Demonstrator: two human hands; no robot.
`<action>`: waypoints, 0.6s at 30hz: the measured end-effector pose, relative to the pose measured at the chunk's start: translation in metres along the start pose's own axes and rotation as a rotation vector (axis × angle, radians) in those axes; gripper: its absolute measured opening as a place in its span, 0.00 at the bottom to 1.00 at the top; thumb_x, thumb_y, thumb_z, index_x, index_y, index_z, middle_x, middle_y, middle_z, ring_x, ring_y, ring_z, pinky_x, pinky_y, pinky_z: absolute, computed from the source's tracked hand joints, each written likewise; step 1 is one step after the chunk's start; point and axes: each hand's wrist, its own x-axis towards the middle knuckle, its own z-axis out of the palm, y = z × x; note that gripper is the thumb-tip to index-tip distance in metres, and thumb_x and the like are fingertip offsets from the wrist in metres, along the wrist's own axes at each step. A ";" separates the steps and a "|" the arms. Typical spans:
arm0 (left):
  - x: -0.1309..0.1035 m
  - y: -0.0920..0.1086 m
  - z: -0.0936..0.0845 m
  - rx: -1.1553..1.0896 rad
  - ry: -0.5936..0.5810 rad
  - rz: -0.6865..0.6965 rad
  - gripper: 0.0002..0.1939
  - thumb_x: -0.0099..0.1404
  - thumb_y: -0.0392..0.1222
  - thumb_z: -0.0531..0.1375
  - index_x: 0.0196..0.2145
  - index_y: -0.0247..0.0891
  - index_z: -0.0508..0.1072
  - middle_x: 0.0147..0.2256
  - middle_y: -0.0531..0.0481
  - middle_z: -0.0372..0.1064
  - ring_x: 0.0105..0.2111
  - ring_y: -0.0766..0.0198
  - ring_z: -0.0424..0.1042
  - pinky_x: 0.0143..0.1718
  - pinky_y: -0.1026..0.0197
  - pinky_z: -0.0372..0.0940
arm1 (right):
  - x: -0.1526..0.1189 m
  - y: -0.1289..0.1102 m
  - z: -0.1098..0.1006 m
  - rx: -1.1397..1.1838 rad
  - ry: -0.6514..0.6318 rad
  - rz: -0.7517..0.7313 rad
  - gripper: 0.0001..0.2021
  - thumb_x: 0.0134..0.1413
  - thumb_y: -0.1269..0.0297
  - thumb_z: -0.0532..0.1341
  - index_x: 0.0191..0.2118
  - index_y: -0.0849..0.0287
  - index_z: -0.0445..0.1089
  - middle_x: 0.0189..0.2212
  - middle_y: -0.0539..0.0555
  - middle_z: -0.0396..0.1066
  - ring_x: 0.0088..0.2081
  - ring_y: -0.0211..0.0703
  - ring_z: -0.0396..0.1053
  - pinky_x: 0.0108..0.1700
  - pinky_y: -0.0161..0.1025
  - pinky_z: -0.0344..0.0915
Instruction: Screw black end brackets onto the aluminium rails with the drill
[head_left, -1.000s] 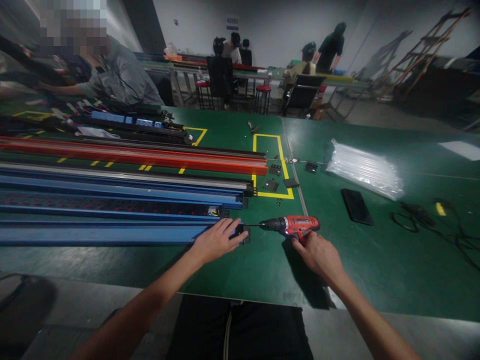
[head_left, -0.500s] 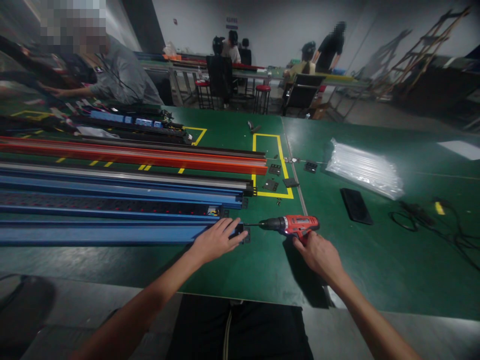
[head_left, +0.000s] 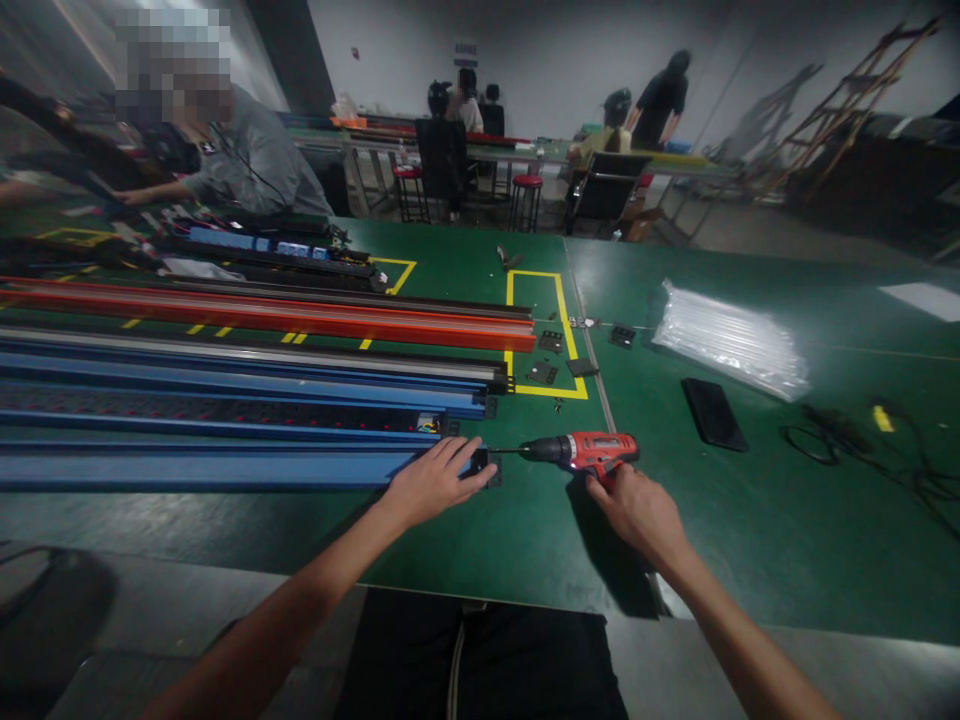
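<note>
My right hand point(head_left: 643, 510) is closed round the grip of a red and black cordless drill point(head_left: 600, 450). Its long thin bit points left and reaches the black end cap point(head_left: 493, 470) of the nearest blue metal rail point(head_left: 300, 468). Over that rail's end lies my left hand point(head_left: 435, 480), fingers and thumb spread across it and holding it against the table. The exact contact of the bit tip with the cap is too small to make out.
More blue rails point(head_left: 375, 382) and an orange rail point(head_left: 420, 325) lie behind. Loose black end caps point(head_left: 543, 372) are on the green table point(head_left: 510, 560). To the right are a black phone point(head_left: 714, 413), plastic-wrapped tubes point(head_left: 731, 340) and cables point(head_left: 900, 460). A co-worker point(head_left: 262, 150) sits at far left.
My hands, the drill and the rail keep their places. The view has shifted very slightly, and the co-worker at far left has moved a little to the right in it.
</note>
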 end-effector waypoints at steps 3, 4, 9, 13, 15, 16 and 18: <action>0.000 0.000 -0.001 0.018 0.022 0.005 0.25 0.73 0.44 0.61 0.64 0.49 0.62 0.61 0.35 0.65 0.58 0.47 0.70 0.56 0.44 0.68 | 0.000 -0.001 -0.002 -0.006 -0.009 -0.019 0.27 0.66 0.43 0.49 0.37 0.64 0.71 0.30 0.66 0.75 0.30 0.54 0.76 0.32 0.43 0.63; 0.000 0.000 -0.001 0.019 0.025 0.006 0.25 0.73 0.44 0.61 0.64 0.49 0.62 0.61 0.34 0.65 0.57 0.47 0.71 0.56 0.43 0.69 | 0.000 -0.001 -0.002 -0.003 -0.006 -0.013 0.27 0.66 0.43 0.49 0.37 0.63 0.71 0.30 0.65 0.75 0.30 0.54 0.76 0.32 0.44 0.64; 0.000 0.001 -0.001 0.015 0.017 0.001 0.24 0.72 0.44 0.61 0.64 0.49 0.63 0.61 0.35 0.65 0.57 0.47 0.71 0.56 0.43 0.69 | -0.001 -0.004 -0.005 0.000 -0.003 0.007 0.26 0.66 0.43 0.50 0.37 0.64 0.71 0.30 0.66 0.76 0.31 0.56 0.77 0.33 0.44 0.64; 0.001 0.001 -0.001 0.010 0.025 -0.004 0.25 0.72 0.44 0.62 0.64 0.49 0.63 0.61 0.35 0.65 0.57 0.48 0.71 0.55 0.43 0.70 | -0.001 -0.006 -0.007 -0.016 -0.025 0.022 0.27 0.66 0.43 0.51 0.40 0.65 0.71 0.33 0.68 0.77 0.33 0.58 0.78 0.33 0.44 0.65; 0.001 0.001 0.000 0.002 0.027 -0.007 0.25 0.71 0.43 0.62 0.63 0.49 0.64 0.61 0.35 0.65 0.57 0.48 0.71 0.55 0.43 0.70 | -0.001 -0.007 -0.008 -0.012 -0.043 0.049 0.27 0.66 0.42 0.51 0.41 0.65 0.71 0.33 0.68 0.77 0.34 0.58 0.78 0.33 0.44 0.65; 0.001 0.001 0.000 0.000 0.028 -0.007 0.25 0.71 0.43 0.63 0.63 0.49 0.64 0.61 0.35 0.65 0.57 0.48 0.71 0.55 0.43 0.70 | -0.001 -0.008 -0.009 -0.006 -0.052 0.059 0.27 0.66 0.41 0.51 0.41 0.65 0.70 0.33 0.67 0.77 0.34 0.58 0.78 0.33 0.45 0.65; 0.000 0.001 0.001 -0.002 0.032 -0.008 0.25 0.71 0.43 0.62 0.63 0.49 0.64 0.61 0.34 0.65 0.57 0.47 0.71 0.55 0.43 0.70 | -0.001 -0.009 -0.010 0.004 -0.058 0.066 0.28 0.65 0.40 0.51 0.40 0.64 0.70 0.34 0.67 0.77 0.35 0.59 0.78 0.34 0.45 0.65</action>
